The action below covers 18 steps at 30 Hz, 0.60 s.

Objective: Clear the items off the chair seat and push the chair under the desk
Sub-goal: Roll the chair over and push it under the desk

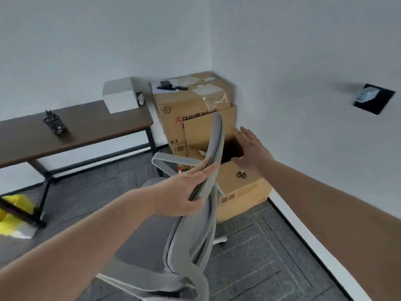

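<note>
A grey office chair (213, 148) stands in front of me, seen from behind and above, its backrest edge rising up the middle of the view. My left hand (186, 190) lies flat against the left side of the backrest, thumb under its edge. My right hand (252, 151) is spread open just right of the backrest, apart from it. The grey seat (149, 231) shows below my left arm; what is visible of it has nothing on it. The brown desk (71, 131) stands to the left against the wall.
Stacked cardboard boxes (191, 109) fill the corner behind the chair, with black scissors (241, 175) on a low box. A mesh pen holder (55, 124) and a white box (120, 96) sit on the desk. A yellow bag (13, 213) lies on the floor at left.
</note>
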Motion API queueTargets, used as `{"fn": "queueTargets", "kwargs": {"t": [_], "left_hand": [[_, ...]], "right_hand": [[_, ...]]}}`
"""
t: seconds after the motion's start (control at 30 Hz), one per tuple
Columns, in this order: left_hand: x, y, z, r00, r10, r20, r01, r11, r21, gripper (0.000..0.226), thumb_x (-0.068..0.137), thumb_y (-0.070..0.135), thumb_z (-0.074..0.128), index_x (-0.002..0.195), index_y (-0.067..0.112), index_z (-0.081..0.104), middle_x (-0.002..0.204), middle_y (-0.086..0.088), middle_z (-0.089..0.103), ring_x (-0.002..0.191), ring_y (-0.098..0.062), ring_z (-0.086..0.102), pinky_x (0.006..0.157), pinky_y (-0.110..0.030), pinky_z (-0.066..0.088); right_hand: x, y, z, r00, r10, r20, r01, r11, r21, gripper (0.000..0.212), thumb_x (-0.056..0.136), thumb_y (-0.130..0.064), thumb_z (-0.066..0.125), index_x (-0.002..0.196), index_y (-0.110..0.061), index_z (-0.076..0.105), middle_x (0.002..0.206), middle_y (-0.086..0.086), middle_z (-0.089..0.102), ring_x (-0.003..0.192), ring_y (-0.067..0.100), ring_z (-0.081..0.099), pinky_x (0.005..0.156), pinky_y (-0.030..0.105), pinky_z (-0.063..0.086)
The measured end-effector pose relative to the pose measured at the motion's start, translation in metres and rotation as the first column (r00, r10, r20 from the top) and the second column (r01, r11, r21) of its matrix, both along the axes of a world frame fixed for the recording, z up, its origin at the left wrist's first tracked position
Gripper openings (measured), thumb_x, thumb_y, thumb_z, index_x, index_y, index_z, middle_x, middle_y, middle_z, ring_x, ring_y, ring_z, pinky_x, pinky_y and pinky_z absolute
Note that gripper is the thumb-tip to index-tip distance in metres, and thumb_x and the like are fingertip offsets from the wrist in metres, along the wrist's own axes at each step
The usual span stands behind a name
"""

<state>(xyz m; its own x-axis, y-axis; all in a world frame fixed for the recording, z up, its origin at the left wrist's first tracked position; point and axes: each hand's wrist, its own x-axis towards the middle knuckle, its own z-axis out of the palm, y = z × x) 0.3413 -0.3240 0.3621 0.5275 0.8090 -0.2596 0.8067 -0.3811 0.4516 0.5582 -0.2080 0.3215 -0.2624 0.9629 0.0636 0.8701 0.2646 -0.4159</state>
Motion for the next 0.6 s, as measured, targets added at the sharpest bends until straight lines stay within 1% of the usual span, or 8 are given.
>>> {"fn": "queueTargets", "kwargs": {"t": [0.07,0.13,0.17,0.23,0.3,0.4,0.5,0.6], "left_hand": [[-0.007,-0.017,0.003,0.999,0.046,-0.02,-0.047,0.998,-0.037,0.08,0.092,0.025,0.046,0.142,0.055,-0.008,0.149,0.039,-0.018,0.143,-0.004,0.019,0.115,-0.032,0.027],[-0.012,-0.036,0.007,0.989,0.144,0.031,-0.139,0.982,-0.124,0.08,0.091,0.018,0.047,0.139,0.061,-0.001,0.15,0.04,-0.005,0.136,-0.007,0.034,0.11,-0.036,0.037],[-0.013,-0.046,0.01,0.974,0.216,0.062,-0.204,0.965,-0.163,0.081,0.091,0.014,0.048,0.139,0.062,0.003,0.152,0.035,0.006,0.13,-0.006,0.04,0.107,-0.031,0.041],[-0.009,-0.064,0.013,0.932,0.355,0.073,-0.343,0.929,-0.141,0.08,0.091,0.01,0.05,0.138,0.059,0.006,0.15,0.022,0.027,0.12,-0.003,0.045,0.096,-0.016,0.041],[0.004,-0.078,0.013,0.876,0.483,-0.005,-0.483,0.876,0.01,0.073,0.093,0.022,0.05,0.142,0.051,0.003,0.151,0.013,0.033,0.123,-0.011,0.048,0.098,-0.025,0.041],[0.026,-0.087,-0.004,0.766,0.623,-0.155,-0.538,0.755,0.374,0.066,0.094,0.051,0.04,0.148,0.039,0.004,0.147,0.011,0.039,0.127,-0.018,0.048,0.098,-0.038,0.042],[0.018,-0.087,-0.025,0.675,0.723,-0.147,-0.518,0.607,0.603,0.054,0.093,0.057,0.029,0.144,0.038,0.022,0.121,0.009,0.058,0.109,-0.019,0.057,0.089,-0.037,0.043],[-0.01,-0.094,-0.041,0.675,0.732,-0.09,-0.468,0.519,0.715,0.05,0.089,0.058,0.021,0.132,0.038,0.036,0.095,0.007,0.064,0.087,-0.023,0.063,0.076,-0.037,0.046]], "right_hand": [[-0.001,0.006,0.007,0.994,0.108,0.006,-0.108,0.994,0.012,0.095,0.085,-0.031,0.068,0.15,-0.034,-0.001,0.162,0.003,0.004,0.149,0.021,0.0,0.118,0.045,0.019],[-0.002,0.01,0.009,0.971,0.224,0.086,-0.23,0.971,0.068,0.101,0.081,-0.043,0.07,0.15,-0.036,-0.003,0.161,0.007,0.004,0.149,0.023,-0.001,0.119,0.045,0.015],[-0.003,0.012,0.01,0.949,0.282,0.139,-0.297,0.95,0.098,0.102,0.078,-0.047,0.071,0.15,-0.036,-0.001,0.161,0.007,0.005,0.149,0.024,-0.001,0.12,0.046,0.014],[-0.005,0.013,0.012,0.897,0.386,0.218,-0.419,0.898,0.133,0.096,0.074,-0.05,0.073,0.149,-0.032,0.014,0.16,0.005,0.012,0.149,0.026,0.002,0.12,0.049,0.015],[-0.011,0.005,0.012,0.855,0.457,0.244,-0.497,0.856,0.139,0.081,0.072,-0.05,0.073,0.139,-0.024,0.035,0.152,0.006,0.029,0.147,0.028,0.012,0.119,0.048,0.016],[-0.018,-0.012,0.006,0.839,0.467,0.277,-0.528,0.822,0.213,0.07,0.07,-0.055,0.072,0.124,-0.018,0.047,0.131,0.006,0.046,0.136,0.03,0.03,0.116,0.052,0.02],[-0.026,-0.031,-0.004,0.848,0.464,0.256,-0.522,0.816,0.249,0.069,0.071,-0.055,0.071,0.124,-0.017,0.049,0.122,0.006,0.049,0.128,0.031,0.034,0.115,0.062,0.011],[-0.038,-0.046,-0.004,0.851,0.477,0.219,-0.521,0.82,0.239,0.069,0.071,-0.057,0.069,0.126,-0.019,0.049,0.119,0.006,0.048,0.126,0.03,0.035,0.109,0.07,0.003]]}}
